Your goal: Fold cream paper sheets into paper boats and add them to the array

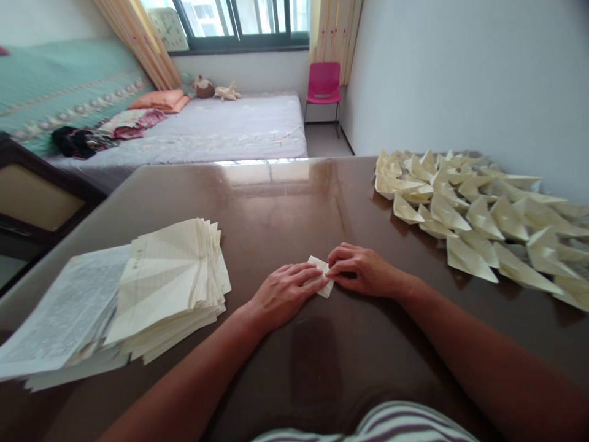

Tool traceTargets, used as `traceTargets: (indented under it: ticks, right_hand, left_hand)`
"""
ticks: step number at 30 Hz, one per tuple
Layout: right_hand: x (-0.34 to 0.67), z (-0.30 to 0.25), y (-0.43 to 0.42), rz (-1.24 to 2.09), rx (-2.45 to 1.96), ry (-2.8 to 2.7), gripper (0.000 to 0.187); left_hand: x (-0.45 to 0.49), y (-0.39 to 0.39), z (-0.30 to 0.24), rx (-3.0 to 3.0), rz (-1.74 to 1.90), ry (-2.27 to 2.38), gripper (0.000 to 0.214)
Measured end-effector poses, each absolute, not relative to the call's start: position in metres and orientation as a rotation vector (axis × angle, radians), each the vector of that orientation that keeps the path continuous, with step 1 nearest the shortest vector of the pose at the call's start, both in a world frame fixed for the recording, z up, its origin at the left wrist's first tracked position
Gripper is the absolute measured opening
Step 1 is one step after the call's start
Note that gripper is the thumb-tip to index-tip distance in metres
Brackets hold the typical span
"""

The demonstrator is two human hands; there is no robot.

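A small piece of folded cream paper point(326, 290) lies on the brown table between my hands. My left hand point(286, 291) rests flat across its left part, fingers stretched out and pressing it down. At the paper's right edge, my right hand point(361, 270) is closed, with thumb and forefinger pinching the paper. Part of the paper is hidden under my fingers, so its exact fold cannot be made out. Many folded paper boats point(478, 215) stand in rows to the right of my right hand.
A thick stack of lined paper sheets point(161, 276) sits at the left, overlapping printed sheets point(64, 313). The glossy brown table point(285, 215) ends near a bed point(243, 123). A pink chair point(324, 83) stands by the window, with a white wall on the right.
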State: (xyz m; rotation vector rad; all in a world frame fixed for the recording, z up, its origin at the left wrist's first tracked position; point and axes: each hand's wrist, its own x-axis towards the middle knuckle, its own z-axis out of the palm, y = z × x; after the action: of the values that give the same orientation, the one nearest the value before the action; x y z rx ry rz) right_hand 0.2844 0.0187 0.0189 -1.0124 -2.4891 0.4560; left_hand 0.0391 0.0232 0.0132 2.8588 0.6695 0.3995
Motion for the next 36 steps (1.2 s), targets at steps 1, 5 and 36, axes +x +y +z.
traceTargets:
  ticks: [1, 5, 36]
  right_hand:
    - [0.285, 0.019, 0.019, 0.447, -1.011, -2.496, 0.015]
    - [0.285, 0.016, 0.019, 0.405, -0.988, -2.491, 0.015]
    - [0.268, 0.02, 0.009, 0.223, -0.958, -2.68, 0.022]
  left_hand:
    - [0.038, 0.023, 0.014, 2.887, 0.36, 0.666, 0.032]
    - [0.038, 0.018, 0.018, 2.936, 0.291, 0.662, 0.032]
    - [0.057, 0.026, 0.013, 2.394, 0.869, 0.922, 0.017]
